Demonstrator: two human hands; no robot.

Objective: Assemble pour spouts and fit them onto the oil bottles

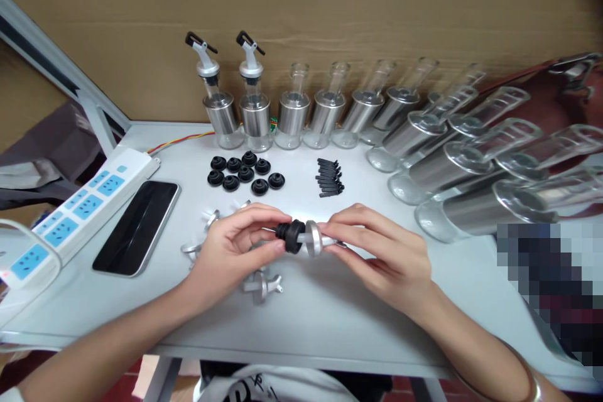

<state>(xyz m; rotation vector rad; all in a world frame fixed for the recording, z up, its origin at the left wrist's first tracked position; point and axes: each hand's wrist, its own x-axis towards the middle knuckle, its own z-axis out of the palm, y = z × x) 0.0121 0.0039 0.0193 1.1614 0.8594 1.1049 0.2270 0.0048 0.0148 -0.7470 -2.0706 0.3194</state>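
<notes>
Bottles (328, 114) of clear glass with steel sleeves line the far side of the worktop (339, 320) and curve nearer along the right; the two leftmost, a first bottle (221, 114) and a second bottle (255, 114), carry silver pourers with black levers in their necks, while the other necks that show are open. Between the hands, above the worktop's middle, are a black stopper (294, 237) and a silver pourer (313, 239) in line — the left hand (230, 245) pinches the stopper, the right hand (386, 248) pinches the pourer's spout end. Beyond them lie a cluster of black stoppers (245, 174) and, to its right, a stack of black levers (330, 177). Loose silver pourers (261, 287) lie around the left hand, which partly hides them. A phone (136, 228) and a white power strip (70, 226) take up the left side; a cardboard panel (306, 6) closes the far side. Pale worktop shows between the right hand and the right-hand bottles — and along the near edge, below both wrists.
</notes>
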